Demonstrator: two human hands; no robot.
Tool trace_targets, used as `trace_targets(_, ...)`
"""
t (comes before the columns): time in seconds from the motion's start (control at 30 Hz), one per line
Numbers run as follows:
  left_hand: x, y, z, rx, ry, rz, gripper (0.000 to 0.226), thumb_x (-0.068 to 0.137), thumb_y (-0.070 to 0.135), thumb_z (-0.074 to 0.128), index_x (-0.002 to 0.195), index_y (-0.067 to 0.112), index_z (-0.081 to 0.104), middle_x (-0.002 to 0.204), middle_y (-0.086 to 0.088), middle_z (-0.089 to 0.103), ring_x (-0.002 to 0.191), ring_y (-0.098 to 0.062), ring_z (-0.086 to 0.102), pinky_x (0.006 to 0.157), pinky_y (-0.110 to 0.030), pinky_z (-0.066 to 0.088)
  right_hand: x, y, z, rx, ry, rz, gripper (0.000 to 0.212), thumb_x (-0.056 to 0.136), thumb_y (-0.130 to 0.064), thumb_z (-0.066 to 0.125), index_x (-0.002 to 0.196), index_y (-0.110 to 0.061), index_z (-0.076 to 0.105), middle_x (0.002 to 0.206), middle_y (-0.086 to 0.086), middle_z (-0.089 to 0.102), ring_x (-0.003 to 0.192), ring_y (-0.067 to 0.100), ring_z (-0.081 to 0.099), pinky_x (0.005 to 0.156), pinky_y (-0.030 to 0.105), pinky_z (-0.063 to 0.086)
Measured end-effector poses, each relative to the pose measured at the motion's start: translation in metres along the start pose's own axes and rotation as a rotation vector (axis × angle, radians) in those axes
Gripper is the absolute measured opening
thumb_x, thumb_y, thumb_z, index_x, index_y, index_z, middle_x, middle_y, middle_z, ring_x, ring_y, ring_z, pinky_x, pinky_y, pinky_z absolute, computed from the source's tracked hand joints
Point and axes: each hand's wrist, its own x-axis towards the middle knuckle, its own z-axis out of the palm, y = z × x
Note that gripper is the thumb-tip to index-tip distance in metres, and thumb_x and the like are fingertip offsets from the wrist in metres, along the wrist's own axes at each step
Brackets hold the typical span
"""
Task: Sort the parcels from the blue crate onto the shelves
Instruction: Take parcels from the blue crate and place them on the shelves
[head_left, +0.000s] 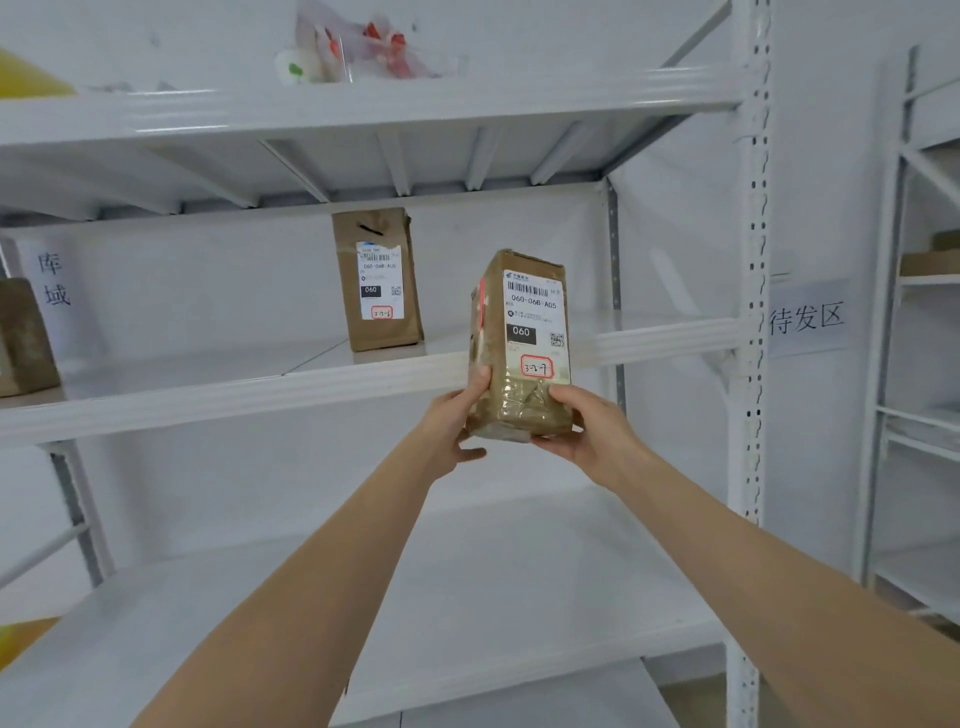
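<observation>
My left hand and right hand clamp base of brown taped cardboard parcel, upright before front edge of white metal middle shelf. Next: set it right of shelved brown box.

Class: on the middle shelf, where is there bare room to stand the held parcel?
Free: the stretch between the standing parcel and the right upright, and the stretch left of it, up to the brown box at the frame's left edge. The held parcel is in both hands, left hand, right hand.
</observation>
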Motion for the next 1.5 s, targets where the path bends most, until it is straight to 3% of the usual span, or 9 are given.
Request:
trace_targets(0.07, 0.001, 0.001, -0.002, -0.080, -0.044, 0.050, 0.051, 0.085, 0.050, 0.060, 0.115, 0.008, 0.059, 0.097, -0.006, 0.064, 0.101, -0.026, 0.062, 0.093, -0.047, 0.051, 0.000, 0.000, 0.002, -0.019, -0.005, -0.025, 0.011, 0.088, -0.015, 0.064, 0.098, -0.013, 0.069, 0.099, 0.007, 0.068, 0.085, 0.021, 0.069, 0.086, 0.045, 0.056)
trace_targets(0.3, 0.008, 0.010, -0.013, -0.186, 0.024, 0.181, 0.039, 0.096, 0.027, 0.054, 0.131, 0.010, 0.050, 0.114, -0.009, 0.060, 0.107, -0.028, 0.059, 0.086, -0.047, 0.055, -0.005, -0.005, 0.011, -0.269, -0.048, -0.002, 0.035, 0.093, -0.044, 0.057, 0.110, -0.014, 0.063, 0.099, 0.017, 0.072, 0.084, 0.030, 0.073, 0.072, 0.032, 0.059)
trace_targets(0.47, 0.010, 0.016, -0.018, -0.206, 0.018, 0.218, 0.031, 0.100, 0.021, 0.046, 0.130, 0.015, 0.051, 0.100, -0.002, 0.062, 0.090, -0.019, 0.059, 0.074, -0.037, 0.056, -0.007, -0.002, 0.019, -0.141, -0.066, -0.067, 0.024, 0.096, -0.030, 0.056, 0.108, -0.010, 0.063, 0.098, 0.018, 0.072, 0.083, 0.026, 0.073, 0.065, 0.023, 0.057)
trace_targets(0.73, 0.028, 0.045, -0.010, -0.074, 0.080, 0.339, 0.037, 0.097, 0.016, 0.051, 0.132, 0.028, 0.049, 0.086, 0.002, 0.067, 0.084, -0.014, 0.058, 0.087, -0.031, 0.049, 0.008, -0.013, 0.025, -0.005, -0.018, -0.167, 0.025, 0.095, -0.015, 0.057, 0.116, -0.002, 0.063, 0.097, 0.012, 0.073, 0.082, 0.023, 0.073, 0.069, 0.020, 0.057)
trace_targets(0.83, 0.036, 0.063, -0.004, -0.004, 0.064, 0.354, 0.041, 0.096, 0.017, 0.051, 0.135, 0.027, 0.047, 0.106, -0.001, 0.067, 0.100, -0.016, 0.060, 0.093, -0.035, 0.048, 0.020, -0.025, 0.025, 0.034, -0.010, -0.202, 0.026, 0.095, -0.013, 0.057, 0.118, -0.001, 0.062, 0.094, 0.011, 0.073, 0.078, 0.021, 0.073, 0.069, 0.020, 0.057)
trace_targets(0.97, 0.039, 0.095, 0.007, 0.126, 0.074, 0.368, 0.054, 0.095, 0.045, 0.049, 0.143, 0.025, 0.035, 0.138, -0.001, 0.050, 0.123, -0.019, 0.049, 0.100, -0.040, 0.041, 0.036, -0.039, 0.022, 0.077, -0.021, -0.223, 0.030, 0.093, -0.011, 0.059, 0.122, -0.001, 0.060, 0.097, 0.012, 0.072, 0.079, 0.022, 0.073, 0.068, 0.021, 0.058)
trace_targets(1.1, 0.034, 0.140, 0.020, 0.133, 0.087, 0.594, 0.065, 0.094, 0.054, 0.043, 0.150, 0.033, 0.015, 0.147, 0.000, 0.038, 0.130, -0.020, 0.041, 0.108, -0.045, 0.032, 0.050, -0.043, 0.019, 0.096, -0.049, -0.225, 0.033, 0.093, -0.010, 0.060, 0.124, -0.001, 0.060, 0.104, 0.015, 0.071, 0.085, 0.025, 0.072, 0.069, 0.021, 0.058)
trace_targets(1.33, 0.056, 0.190, 0.031, 0.532, 0.163, 0.812, 0.055, 0.088, 0.025, 0.065, 0.140, 0.022, 0.045, 0.134, -0.001, 0.053, 0.117, -0.019, 0.056, 0.098, -0.043, 0.049, 0.074, -0.049, 0.011, 0.056, -0.001, -0.216, 0.028, 0.091, -0.009, 0.063, 0.118, 0.000, 0.062, 0.097, 0.015, 0.072, 0.076, 0.023, 0.072, 0.069, 0.022, 0.059)
trace_targets(1.5, 0.061, 0.196, 0.036, 0.748, 0.310, 0.863, 0.059, 0.082, 0.006, 0.063, 0.137, 0.017, 0.047, 0.133, -0.004, 0.055, 0.117, -0.023, 0.056, 0.097, -0.042, 0.049, 0.092, -0.051, 0.007, -0.050, 0.058, -0.227, 0.028, 0.090, -0.014, 0.066, 0.116, -0.005, 0.065, 0.097, 0.012, 0.072, 0.073, 0.022, 0.072, 0.064, 0.021, 0.059)
